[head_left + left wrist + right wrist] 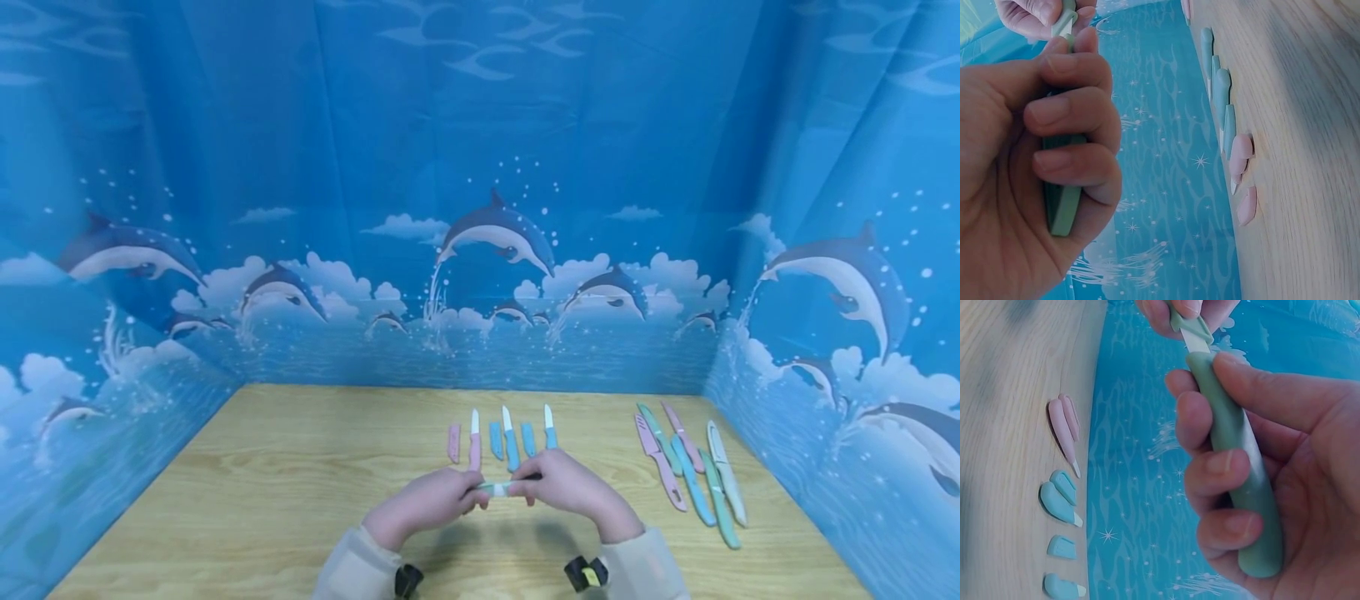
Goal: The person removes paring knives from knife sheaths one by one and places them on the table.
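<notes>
Right hand [562, 485]: fingers wrap the handle of a green knife [1225, 419]. Left hand [431, 504]: fingers curl round a green sheath [1067, 211]. A short stretch of pale blade [1195, 341] shows between both hands' fingertips. Beyond the fingers, a pink knife [475, 450] and two blue knives [512, 450] lie on the wooden table [337, 442]. Well right of the fingers: a knife cluster [693, 483].

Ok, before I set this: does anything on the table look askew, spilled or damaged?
Nothing looks spilled or damaged, but the knives at the right look untidy: staggered and bunched together, while the three bare knives lie in a neat row, each with a sheath beside it.
</notes>
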